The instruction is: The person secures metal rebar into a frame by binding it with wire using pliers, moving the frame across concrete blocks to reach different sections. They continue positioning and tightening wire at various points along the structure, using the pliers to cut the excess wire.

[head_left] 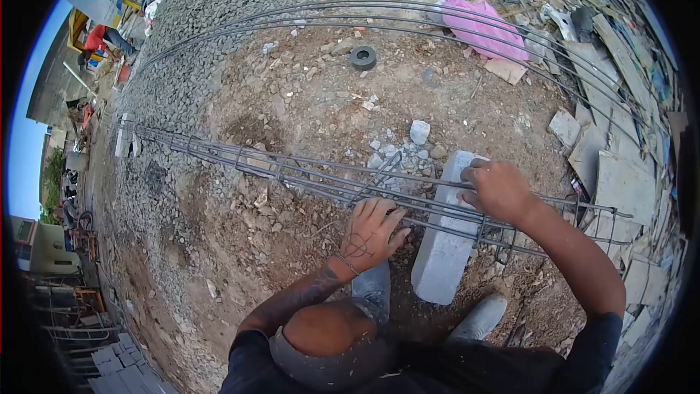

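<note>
A long cage of steel reinforcing bars (313, 175) with wire stirrups runs across the ground in front of me. My left hand (370, 233) is at the near bars, fingers spread and fingertips touching the steel, beside a slanted stirrup (377, 176). My right hand (500, 191) is curled over the bars farther right, its fingers bent around an upper bar; the fingertips are partly hidden. Under the cage, between my hands, lies a pale concrete block (442, 266) that supports it. Another light block (125, 137) is at the cage's far left end.
Loose long bars (343, 4) arc across behind the cage. A pink sack (487, 28) and a dark ring (362, 58) lie on the dirt. Broken boards (620, 182) pile up at right, gravel (182, 66) spreads left. A person in red (97, 38) bends over far left.
</note>
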The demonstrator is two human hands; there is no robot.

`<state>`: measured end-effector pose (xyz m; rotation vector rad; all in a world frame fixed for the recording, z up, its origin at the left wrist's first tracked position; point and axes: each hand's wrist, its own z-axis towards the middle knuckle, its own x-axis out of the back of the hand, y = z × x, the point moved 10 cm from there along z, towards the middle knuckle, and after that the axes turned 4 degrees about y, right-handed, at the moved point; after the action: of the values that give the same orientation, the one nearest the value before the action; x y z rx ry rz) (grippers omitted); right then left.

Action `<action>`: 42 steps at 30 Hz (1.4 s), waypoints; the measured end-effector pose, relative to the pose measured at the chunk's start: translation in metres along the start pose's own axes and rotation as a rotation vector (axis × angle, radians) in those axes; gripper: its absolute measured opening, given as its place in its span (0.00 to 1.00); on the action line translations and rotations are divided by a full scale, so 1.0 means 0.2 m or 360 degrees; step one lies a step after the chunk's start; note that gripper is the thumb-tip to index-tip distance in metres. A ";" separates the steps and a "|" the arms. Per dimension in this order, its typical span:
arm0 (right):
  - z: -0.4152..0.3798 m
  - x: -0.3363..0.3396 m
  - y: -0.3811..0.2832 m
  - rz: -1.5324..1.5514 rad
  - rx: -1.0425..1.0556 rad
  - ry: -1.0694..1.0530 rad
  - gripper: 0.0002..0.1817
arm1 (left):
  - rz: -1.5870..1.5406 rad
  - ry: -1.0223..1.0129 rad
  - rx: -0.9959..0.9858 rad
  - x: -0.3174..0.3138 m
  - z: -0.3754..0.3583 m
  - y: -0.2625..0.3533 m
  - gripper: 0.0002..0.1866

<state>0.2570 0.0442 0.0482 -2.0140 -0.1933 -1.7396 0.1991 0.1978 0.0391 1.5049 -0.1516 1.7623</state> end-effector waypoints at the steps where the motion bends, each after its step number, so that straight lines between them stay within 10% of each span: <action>1: 0.06 -0.11 -0.02 -0.0066 0.0001 -0.0168 0.13 | 0.0027 0.0024 0.0040 0.00 -0.01 -0.02 0.17; 19: 0.19 -0.23 -0.11 0.0211 0.0031 -0.0006 0.09 | -0.0446 0.0473 -0.0008 0.17 -0.11 -0.16 0.12; 23: 0.24 -0.09 -0.16 0.0327 -0.0021 0.0125 0.14 | 0.0502 0.1405 0.1147 0.50 -0.59 -0.75 0.18; 29: 0.42 -0.20 -0.41 0.0040 0.0328 0.0026 0.13 | -0.0242 0.0752 0.1357 0.18 -0.68 -1.19 0.14; 42: 0.32 -0.20 -0.63 -0.0150 0.0959 0.0284 0.12 | 0.0479 0.1003 0.1001 0.57 -0.36 -0.99 0.10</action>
<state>0.2573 0.1911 0.0359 -1.4273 -0.6727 -1.6479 0.2696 0.4259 0.0407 1.2787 0.5710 2.6044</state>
